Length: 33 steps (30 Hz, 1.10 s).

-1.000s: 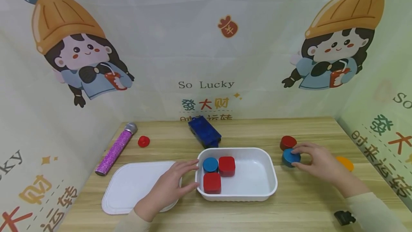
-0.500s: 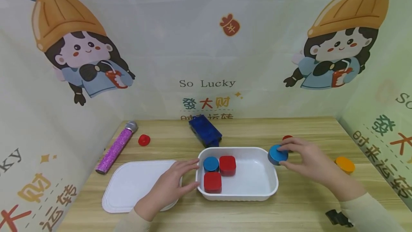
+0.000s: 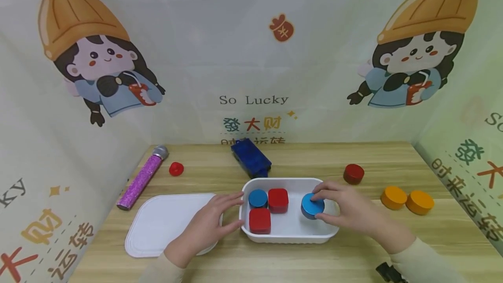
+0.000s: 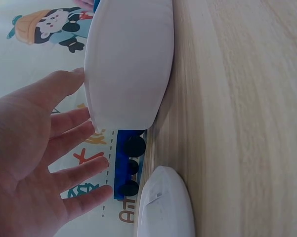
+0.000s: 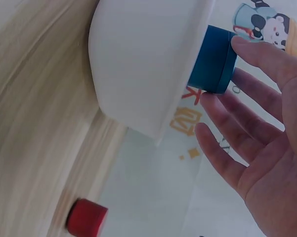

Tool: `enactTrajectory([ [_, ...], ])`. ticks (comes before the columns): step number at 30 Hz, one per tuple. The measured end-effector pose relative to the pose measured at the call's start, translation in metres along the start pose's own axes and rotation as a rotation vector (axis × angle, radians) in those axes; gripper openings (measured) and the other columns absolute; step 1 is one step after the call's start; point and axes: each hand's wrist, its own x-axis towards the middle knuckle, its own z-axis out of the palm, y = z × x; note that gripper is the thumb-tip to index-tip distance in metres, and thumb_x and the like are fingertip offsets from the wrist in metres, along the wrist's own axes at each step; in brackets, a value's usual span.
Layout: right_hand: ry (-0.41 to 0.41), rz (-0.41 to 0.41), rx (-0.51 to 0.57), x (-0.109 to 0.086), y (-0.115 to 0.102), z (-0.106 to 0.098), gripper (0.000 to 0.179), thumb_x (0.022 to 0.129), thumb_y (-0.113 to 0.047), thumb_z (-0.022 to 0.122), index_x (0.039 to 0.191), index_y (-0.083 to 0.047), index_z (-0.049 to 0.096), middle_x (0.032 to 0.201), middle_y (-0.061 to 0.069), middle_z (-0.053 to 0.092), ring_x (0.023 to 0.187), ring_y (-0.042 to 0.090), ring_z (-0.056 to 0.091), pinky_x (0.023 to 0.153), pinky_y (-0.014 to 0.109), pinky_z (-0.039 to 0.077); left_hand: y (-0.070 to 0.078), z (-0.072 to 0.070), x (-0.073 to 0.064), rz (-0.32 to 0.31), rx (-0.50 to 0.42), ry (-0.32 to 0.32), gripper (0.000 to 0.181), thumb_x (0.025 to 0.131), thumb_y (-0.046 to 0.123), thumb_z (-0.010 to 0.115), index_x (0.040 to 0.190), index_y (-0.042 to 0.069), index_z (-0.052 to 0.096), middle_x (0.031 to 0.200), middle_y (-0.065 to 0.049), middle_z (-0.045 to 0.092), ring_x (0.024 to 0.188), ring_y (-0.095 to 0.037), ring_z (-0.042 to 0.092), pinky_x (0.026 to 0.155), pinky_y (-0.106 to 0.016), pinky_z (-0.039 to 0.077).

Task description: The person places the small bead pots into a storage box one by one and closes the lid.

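My right hand (image 3: 349, 208) pinches a blue round block (image 3: 312, 206) between thumb and fingers, over the right part of a white plastic box (image 3: 291, 238). In the right wrist view the blue round block (image 5: 215, 59) shows above the box rim. At the left end of the box, my left hand (image 3: 206, 224) touches the rim with straight fingertips; the left wrist view shows its thumb and fingers spread at that rim. Inside the box, on the left, sit a second blue round block (image 3: 258, 198) and two red rounded-square blocks, one behind (image 3: 278, 200) and one in front (image 3: 260, 221).
A white lid (image 3: 157, 226) lies left of the box, partly under the left hand. Behind are a blue toy vehicle (image 3: 251, 158), a small red piece (image 3: 176, 169) and a purple microphone (image 3: 143, 178). To the right stand a red round block (image 3: 353, 174) and two orange round blocks (image 3: 394, 197).
My right hand has lifted the blue round block from beside the red one and carried it left over the box. My left hand has stayed at the box rim.
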Motion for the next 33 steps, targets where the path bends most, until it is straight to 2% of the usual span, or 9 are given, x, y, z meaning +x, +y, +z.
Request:
enactTrajectory([
  [4, -0.086, 0.013, 0.054, 0.009, -0.005, 0.008, 0.031, 0.087, -0.026, 0.084, 0.114, -0.013, 0.077, 0.122, 0.002, 0.069, 0.112, 0.023, 0.066, 0.092, 0.036, 0.063, 0.0, -0.001, 0.001, 0.0, 0.005, 0.004, 0.049, 0.092, 0.038, 0.078, 0.136, 0.018, 0.068, 0.151, 0.005, 0.059, 0.14, -0.024, 0.053, 0.114, -0.052, 0.048],
  [8, -0.136, 0.0, 0.086, 0.016, -0.01, 0.018, 0.031, 0.087, -0.026, 0.084, 0.114, -0.013, 0.077, 0.123, 0.001, 0.069, 0.113, 0.022, 0.065, 0.093, 0.035, 0.063, 0.0, -0.001, 0.001, 0.003, 0.007, 0.005, 0.049, 0.092, 0.039, 0.078, 0.136, 0.018, 0.068, 0.15, 0.005, 0.059, 0.14, -0.023, 0.053, 0.114, -0.052, 0.048],
  [18, -0.21, -0.031, 0.129, 0.031, -0.015, 0.036, 0.034, 0.086, -0.023, 0.085, 0.117, -0.014, 0.077, 0.122, -0.001, 0.07, 0.113, 0.018, 0.066, 0.098, 0.034, 0.06, 0.0, 0.0, 0.002, 0.005, 0.01, -0.008, 0.05, 0.093, 0.041, 0.077, 0.136, 0.018, 0.068, 0.15, 0.005, 0.059, 0.14, -0.023, 0.053, 0.113, -0.052, 0.048],
  [26, -0.261, -0.046, 0.128, 0.04, -0.017, 0.046, 0.03, 0.088, -0.022, 0.084, 0.115, -0.014, 0.078, 0.121, -0.002, 0.07, 0.114, 0.016, 0.066, 0.103, 0.035, 0.057, -0.001, 0.0, 0.001, -0.012, -0.001, -0.005, 0.05, 0.092, 0.04, 0.078, 0.135, 0.018, 0.069, 0.15, 0.005, 0.059, 0.14, -0.024, 0.053, 0.113, -0.054, 0.049],
  [33, -0.261, -0.066, 0.112, 0.044, -0.017, 0.054, 0.028, 0.088, -0.022, 0.084, 0.114, -0.013, 0.079, 0.122, -0.001, 0.071, 0.115, 0.018, 0.066, 0.104, 0.036, 0.057, 0.001, -0.001, 0.001, -0.024, -0.013, -0.016, 0.051, 0.091, 0.04, 0.078, 0.136, 0.019, 0.068, 0.151, 0.005, 0.058, 0.141, -0.024, 0.052, 0.114, -0.054, 0.048],
])
